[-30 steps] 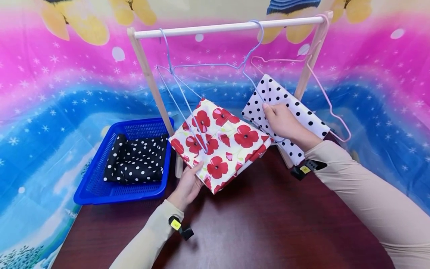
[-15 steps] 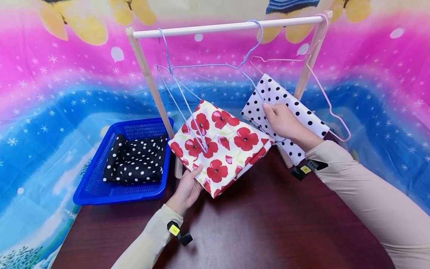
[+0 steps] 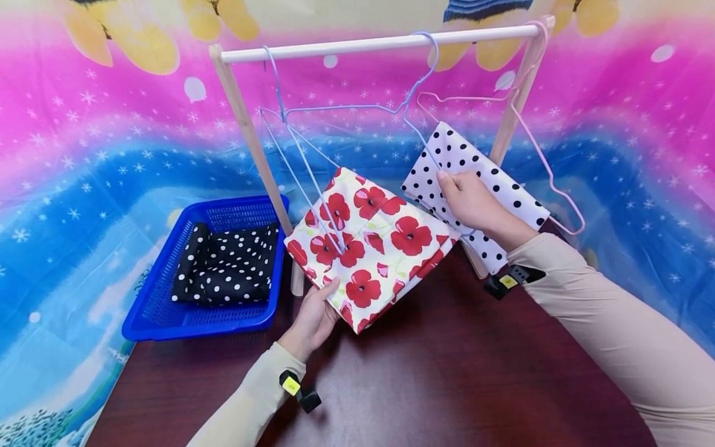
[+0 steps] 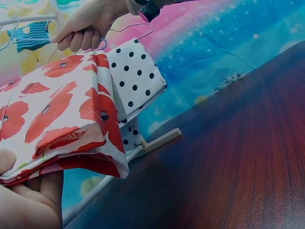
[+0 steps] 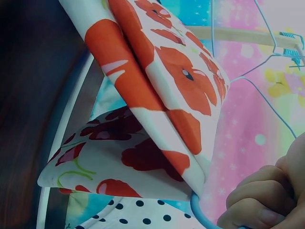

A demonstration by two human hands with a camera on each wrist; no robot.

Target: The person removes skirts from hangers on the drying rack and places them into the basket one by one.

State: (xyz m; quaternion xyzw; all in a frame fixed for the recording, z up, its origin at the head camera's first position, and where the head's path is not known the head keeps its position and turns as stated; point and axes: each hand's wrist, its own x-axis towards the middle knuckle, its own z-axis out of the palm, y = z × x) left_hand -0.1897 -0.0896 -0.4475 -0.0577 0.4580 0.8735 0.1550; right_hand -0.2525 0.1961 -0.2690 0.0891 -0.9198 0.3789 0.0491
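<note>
The folded floral cloth [image 3: 371, 242], a smooth tilted square with layered edges, hangs over a thin blue hanger [image 3: 357, 107] hooked on the round rail [image 3: 357, 46]. My left hand [image 3: 314, 320] pinches its lower-left edge, thumb on top; my right hand [image 3: 469, 198] grips the hanger's side. Behind, dotted cloth [image 3: 499, 186] drapes from a curved pink hanger [image 3: 547, 162]. A perforated blue basket [image 3: 146, 310] holds rumpled black cloth [image 3: 234, 267] on the glossy, grained table [image 3: 424, 379].

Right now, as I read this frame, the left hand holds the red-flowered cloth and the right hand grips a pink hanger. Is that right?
The colour is wrong: the right hand grips a blue hanger, as the head and right wrist views show. The left hand does hold the red-flowered cloth.
</note>
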